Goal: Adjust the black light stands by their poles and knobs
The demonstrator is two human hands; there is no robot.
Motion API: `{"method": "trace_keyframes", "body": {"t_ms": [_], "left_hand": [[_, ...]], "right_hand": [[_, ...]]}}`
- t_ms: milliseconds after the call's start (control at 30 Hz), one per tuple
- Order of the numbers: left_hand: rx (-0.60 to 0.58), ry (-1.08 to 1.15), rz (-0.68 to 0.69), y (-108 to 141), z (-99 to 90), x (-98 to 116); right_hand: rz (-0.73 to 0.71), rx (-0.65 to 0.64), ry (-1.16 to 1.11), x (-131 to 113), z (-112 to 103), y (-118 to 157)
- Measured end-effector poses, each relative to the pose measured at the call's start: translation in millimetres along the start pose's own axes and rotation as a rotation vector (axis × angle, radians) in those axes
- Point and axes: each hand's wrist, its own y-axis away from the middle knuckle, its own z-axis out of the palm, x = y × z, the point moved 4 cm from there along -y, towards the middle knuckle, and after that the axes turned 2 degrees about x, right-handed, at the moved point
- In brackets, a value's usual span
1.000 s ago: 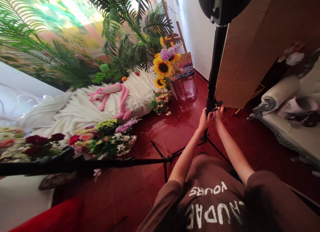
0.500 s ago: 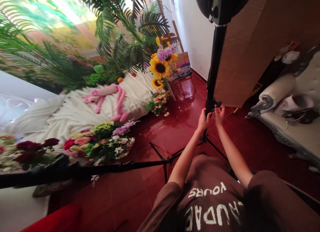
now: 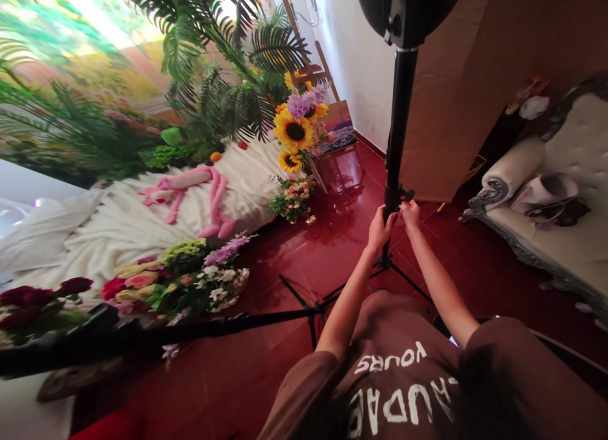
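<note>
A black light stand (image 3: 399, 117) rises upright in front of me, with a dark round lamp head (image 3: 411, 9) at its top. My left hand (image 3: 380, 230) is wrapped around the pole just below its collar (image 3: 392, 196). On the collar's right side sticks out a black tightening knob (image 3: 407, 195). The fingers of my right hand (image 3: 410, 214) are closed at this knob, pinching its underside; the fingertips are small and partly hidden. Below my hands, the stand's legs (image 3: 408, 276) spread over the floor.
A second black stand (image 3: 209, 326) crosses the lower left. Flowers (image 3: 142, 280) border a white-draped bed (image 3: 109, 221) bearing a pink plush toy (image 3: 209, 180). Sunflowers (image 3: 293, 131) and an easel painting (image 3: 339, 126) stand ahead. A brown panel (image 3: 437, 123) and a cream sofa (image 3: 513, 164) are rightward.
The view has shifted slightly, so the stand and room sit further left. My right hand has closed in on the knob, while my left hand keeps its hold on the pole.
</note>
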Motion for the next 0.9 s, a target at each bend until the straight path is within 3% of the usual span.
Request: {"method": "trace_keyframes", "body": {"t_ms": [200, 400, 567, 733, 900], "left_hand": [[0.091, 0.123, -0.063, 22, -23.3, -7], [0.416, 0.152, -0.209, 64, -90.2, -32], [0.828, 0.038, -0.248, 103, -172.8, -36], [1.253, -0.163, -0.219, 163, -253.6, -30], [1.457, -0.141, -0.229, 220, -299.2, -31]], "right_hand": [[0.109, 0.135, -0.132, 17, -12, 58], [0.366, -0.029, -0.056, 64, 5, 122], [0.392, -0.287, -0.022, 68, 62, 154], [0.419, -0.621, 0.054, 63, 131, 206], [0.417, -0.965, 0.089, 54, 188, 274]]}}
